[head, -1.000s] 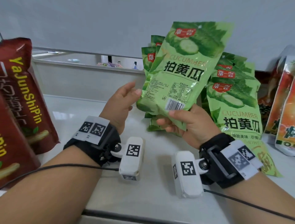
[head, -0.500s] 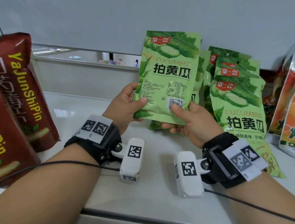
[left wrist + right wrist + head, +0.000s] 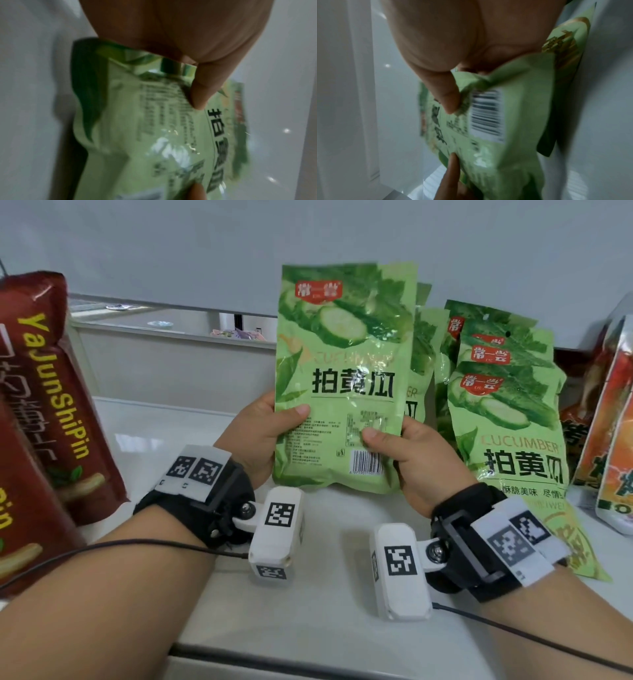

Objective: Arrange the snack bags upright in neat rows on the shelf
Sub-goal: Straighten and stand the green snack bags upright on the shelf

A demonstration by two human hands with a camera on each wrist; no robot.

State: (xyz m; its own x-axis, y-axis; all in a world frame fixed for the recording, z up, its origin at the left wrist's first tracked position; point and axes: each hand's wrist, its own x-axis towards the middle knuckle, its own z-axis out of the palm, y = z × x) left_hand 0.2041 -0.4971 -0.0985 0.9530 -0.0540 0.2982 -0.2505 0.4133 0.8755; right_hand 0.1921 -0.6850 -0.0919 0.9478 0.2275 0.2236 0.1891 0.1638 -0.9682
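Both hands hold one green snack bag [image 3: 344,378] upright, just above the white shelf [image 3: 308,604]. The left hand [image 3: 260,436] pinches its left edge with the thumb on the front. The right hand [image 3: 407,460] pinches its right edge the same way. More green bags [image 3: 503,405] stand just right of the right hand. Red bags [image 3: 51,392] lean well left of the left hand.

You've got one snack bag [image 3: 346,378] upright mid-shelf [image 3: 308,628], left hand [image 3: 260,436] on its left edge, right hand [image 3: 407,453] on its right, thumbs in front. Behind it & to the right: more cucumber bags [image 3: 503,405], overlapping, leaning back. Far right: other bags [image 3: 616,419]. Far left, nearer you: two long bags [image 3: 51,392], tilted.
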